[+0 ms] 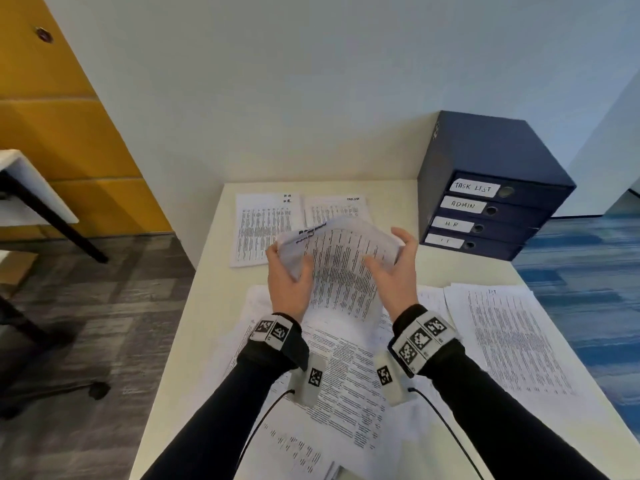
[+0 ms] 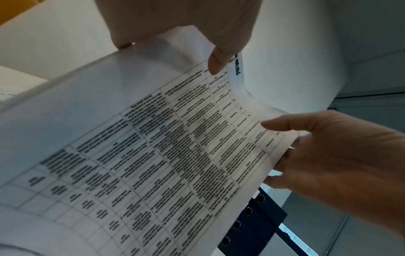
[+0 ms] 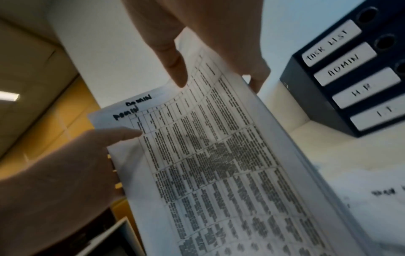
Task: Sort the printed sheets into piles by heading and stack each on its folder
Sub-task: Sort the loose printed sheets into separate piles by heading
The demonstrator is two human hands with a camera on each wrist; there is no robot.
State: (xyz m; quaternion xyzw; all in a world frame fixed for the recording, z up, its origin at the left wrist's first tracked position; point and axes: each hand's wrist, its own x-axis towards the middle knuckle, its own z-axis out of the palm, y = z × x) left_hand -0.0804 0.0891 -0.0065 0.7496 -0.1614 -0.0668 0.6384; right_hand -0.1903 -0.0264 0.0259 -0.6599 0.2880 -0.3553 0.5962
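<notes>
ADMIN sheets (image 1: 341, 268) lifted above table (image 1: 214, 271), bowed between left hand (image 1: 289, 277) and right hand (image 1: 394, 271), both pinching side edges, likely squaring bundle. HR pile (image 1: 263, 226) behind; folders (image 1: 485, 216) stacked right.

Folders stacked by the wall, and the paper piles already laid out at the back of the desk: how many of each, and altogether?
Dark blue folders, labelled TASK LIST, ADMIN, HR, IT: 4
Sorted paper piles at the back of the desk, HR pile and task list pile: 2
Total: 6
</notes>
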